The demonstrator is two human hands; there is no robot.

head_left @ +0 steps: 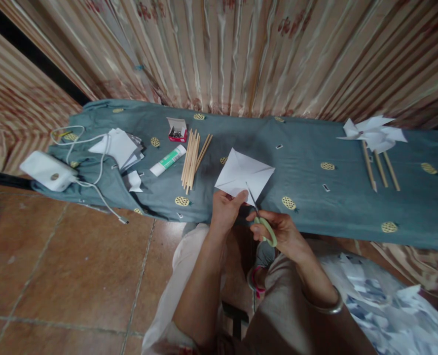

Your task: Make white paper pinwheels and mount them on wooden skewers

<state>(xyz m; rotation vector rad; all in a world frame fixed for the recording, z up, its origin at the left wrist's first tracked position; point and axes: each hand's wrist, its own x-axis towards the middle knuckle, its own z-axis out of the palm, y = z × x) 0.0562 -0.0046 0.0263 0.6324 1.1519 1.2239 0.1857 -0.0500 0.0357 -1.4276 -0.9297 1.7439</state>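
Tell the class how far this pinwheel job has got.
Done: paper pinwheels lie finished at the right. In hand: the left hand holds a creased white square while the right hand cuts it with scissors. Left: loose sticks and stacked paper wait unused.

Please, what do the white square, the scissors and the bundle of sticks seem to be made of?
The white square looks like thin matte paper: it shows sharp diagonal creases. The scissors have light green handle loops, probably smooth plastic; the thin grey blades look like metal. The bundle of sticks is likely bare wood or bamboo, pale tan and matte.
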